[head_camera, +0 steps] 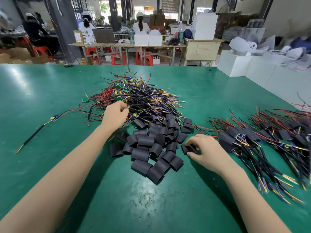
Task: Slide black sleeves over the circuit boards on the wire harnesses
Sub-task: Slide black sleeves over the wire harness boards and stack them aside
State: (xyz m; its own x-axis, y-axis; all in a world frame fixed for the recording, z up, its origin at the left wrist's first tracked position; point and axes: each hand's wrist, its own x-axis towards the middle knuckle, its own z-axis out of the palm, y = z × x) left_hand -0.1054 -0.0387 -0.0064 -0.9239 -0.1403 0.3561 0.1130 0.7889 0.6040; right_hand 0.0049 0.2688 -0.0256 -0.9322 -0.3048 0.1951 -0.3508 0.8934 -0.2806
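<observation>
Black sleeves (148, 145) lie heaped on the green counter (50, 101), and everything else is best placed from that heap. Just beyond it, touching its far edge, is the tangle of unsleeved harnesses (141, 98), red, black, yellow and purple wires with small green boards among them. Well to the heap's right lies the finished pile (262, 140), harnesses already wearing sleeves. One stray harness (40, 130) lies alone well to the heap's left.

At the heap's right edge the right hand (204, 149) has its fingers curled round one sleeve (189, 148), pinching it just clear of the others. The left hand (116, 113) is at the near-left edge of the tangle, just beyond the heap, with fingertips closed on a thin wire end (126, 107); which harness that wire belongs to cannot be told.

The coming move, I judge, turns on lining up the two: the held sleeve sits to the right of and nearer than the pinched wire, with the heap between the hands. The sleeve's open ends seem to face roughly left and right, though the fingers hide much of it. The wires in the tangle run mostly left to right, so a harness drawn out by the left hand would probably meet the sleeve's mouth end-on. Snagging in the tangle looks the likeliest trouble.
</observation>
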